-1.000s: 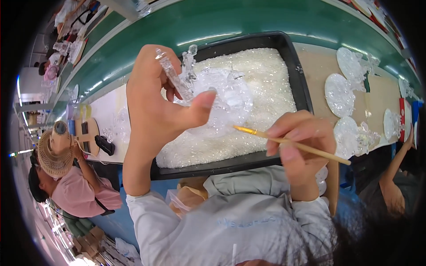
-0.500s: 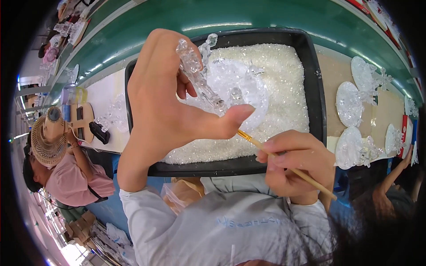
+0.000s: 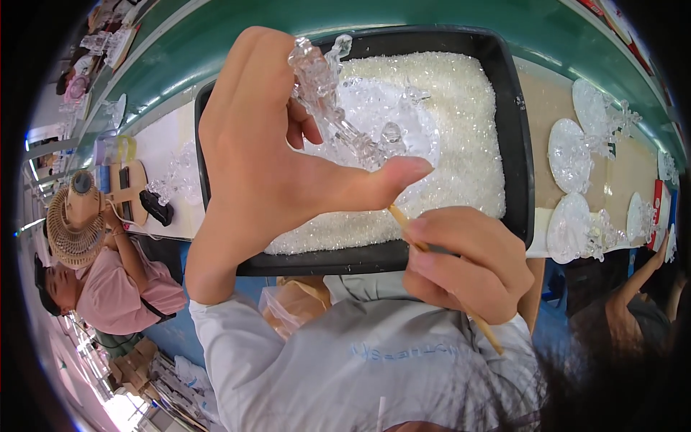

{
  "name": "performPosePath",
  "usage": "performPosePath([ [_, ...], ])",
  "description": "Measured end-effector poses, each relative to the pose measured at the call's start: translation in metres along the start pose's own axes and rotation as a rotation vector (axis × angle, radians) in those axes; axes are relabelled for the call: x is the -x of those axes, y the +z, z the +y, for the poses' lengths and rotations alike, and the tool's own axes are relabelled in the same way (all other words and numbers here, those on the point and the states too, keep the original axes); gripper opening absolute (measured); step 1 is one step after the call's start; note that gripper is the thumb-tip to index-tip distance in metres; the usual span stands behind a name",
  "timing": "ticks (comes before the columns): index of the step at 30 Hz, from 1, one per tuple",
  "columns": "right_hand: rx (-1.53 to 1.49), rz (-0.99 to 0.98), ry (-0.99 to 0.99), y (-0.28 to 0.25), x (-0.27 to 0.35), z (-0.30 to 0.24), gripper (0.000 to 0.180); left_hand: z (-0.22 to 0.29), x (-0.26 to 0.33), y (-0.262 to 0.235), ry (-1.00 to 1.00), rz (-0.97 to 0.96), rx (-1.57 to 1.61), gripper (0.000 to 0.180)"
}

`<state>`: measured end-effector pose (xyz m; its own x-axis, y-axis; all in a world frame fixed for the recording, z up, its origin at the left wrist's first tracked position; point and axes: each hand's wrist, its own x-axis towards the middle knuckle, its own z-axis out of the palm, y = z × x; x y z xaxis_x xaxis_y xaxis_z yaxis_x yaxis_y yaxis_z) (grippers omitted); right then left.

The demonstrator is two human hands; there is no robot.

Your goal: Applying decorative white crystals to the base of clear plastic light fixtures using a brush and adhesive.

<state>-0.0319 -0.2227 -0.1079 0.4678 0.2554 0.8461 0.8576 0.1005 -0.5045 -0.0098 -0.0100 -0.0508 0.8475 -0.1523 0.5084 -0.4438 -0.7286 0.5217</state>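
Note:
My left hand point(image 3: 255, 144) is closed around a clear, glassy figurine point(image 3: 324, 101) with a round whitish base point(image 3: 425, 137). The figurine is tilted over a black tray point(image 3: 517, 122) of glittering clear granules point(image 3: 468, 108). My left thumb stretches out over the near side of the base. In my right hand point(image 3: 479, 263) is a thin paintbrush with a wooden handle point(image 3: 482, 327), pinched between thumb and fingers. The brush points up toward the left thumb, and its tip is hidden behind that thumb.
Several similar clear pieces on round bases point(image 3: 570, 155) lie at the right. On the left are more clear pieces point(image 3: 183, 176), a black object point(image 3: 156, 207) and a beige fan point(image 3: 75, 219) beside a person in pink point(image 3: 129, 288). Another person's arm point(image 3: 637, 284) reaches in at far right.
My right hand has shifted left, and the brush stands steeper with its tip now behind the left thumb. My left hand has tilted the figurine slightly. The whole view has shifted a little.

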Motion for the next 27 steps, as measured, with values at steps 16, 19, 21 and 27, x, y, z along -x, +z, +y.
performPosePath([
  [16, 0.048, 0.024, -0.063, 0.005, -0.001, 0.004, 0.033, -0.004, 0.0, -0.002, 0.062, 0.02, 0.034, 0.063],
  [19, -0.026, 0.037, -0.099, -0.008, 0.0, -0.001, 0.028, -0.003, -0.002, -0.009, 0.215, -0.029, -0.108, 0.063],
  [21, -0.055, 0.038, -0.097, -0.02, 0.001, -0.005, 0.026, -0.006, 0.001, -0.01, 0.191, -0.018, -0.093, 0.057],
  [27, -0.371, 0.379, 0.244, -0.029, 0.007, -0.015, 0.027, -0.012, 0.0, -0.006, 0.357, 0.036, 0.115, 0.04],
])
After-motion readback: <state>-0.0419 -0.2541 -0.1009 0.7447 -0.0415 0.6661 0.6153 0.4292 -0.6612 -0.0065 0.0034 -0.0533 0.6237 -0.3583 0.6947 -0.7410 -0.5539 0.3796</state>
